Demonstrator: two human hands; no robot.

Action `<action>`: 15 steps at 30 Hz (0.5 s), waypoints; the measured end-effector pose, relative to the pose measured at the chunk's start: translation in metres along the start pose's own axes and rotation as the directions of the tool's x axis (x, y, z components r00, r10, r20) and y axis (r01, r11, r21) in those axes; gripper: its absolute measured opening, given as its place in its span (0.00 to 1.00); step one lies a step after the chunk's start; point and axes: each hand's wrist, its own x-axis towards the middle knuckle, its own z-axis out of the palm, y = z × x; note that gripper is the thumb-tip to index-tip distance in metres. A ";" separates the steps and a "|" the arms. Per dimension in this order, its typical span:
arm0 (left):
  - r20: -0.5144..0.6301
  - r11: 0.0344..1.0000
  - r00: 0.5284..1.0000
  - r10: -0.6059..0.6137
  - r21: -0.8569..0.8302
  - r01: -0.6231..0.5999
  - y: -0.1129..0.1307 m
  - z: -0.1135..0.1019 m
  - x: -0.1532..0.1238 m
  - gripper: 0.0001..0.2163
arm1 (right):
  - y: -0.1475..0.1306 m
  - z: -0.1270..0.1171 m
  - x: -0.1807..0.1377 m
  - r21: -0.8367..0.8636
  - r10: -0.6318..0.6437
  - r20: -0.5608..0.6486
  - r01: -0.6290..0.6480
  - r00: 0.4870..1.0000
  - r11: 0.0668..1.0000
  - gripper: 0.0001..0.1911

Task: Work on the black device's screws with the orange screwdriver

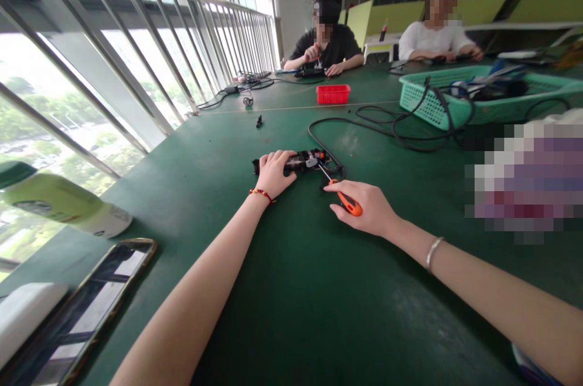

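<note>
A black corded power tool [300, 161] lies on the green table, with inner parts showing at its right end. My left hand [275, 170] is closed over its left part and holds it against the table. My right hand [368, 209] grips a screwdriver [350, 204] with an orange and black handle. The screwdriver's shaft points up and left, and its tip is at the tool's exposed right end. Whether the tip sits in a screw is too small to tell. A black cable [334, 121] runs from the tool's right end toward the right.
Beyond the tool are a small black part [259, 121] and a red box [333, 94]. A green basket [426, 108] with cables stands at right. At left lie a phone [98, 307] and a bottle [68, 201], beside a railing. Two people sit across the table.
</note>
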 end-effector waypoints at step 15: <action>-0.016 1.000 1.000 0.008 0.028 -0.008 0.003 -0.001 -0.001 0.19 | 0.000 0.001 -0.002 -0.120 -0.221 -0.048 0.214 0.974 0.970 0.11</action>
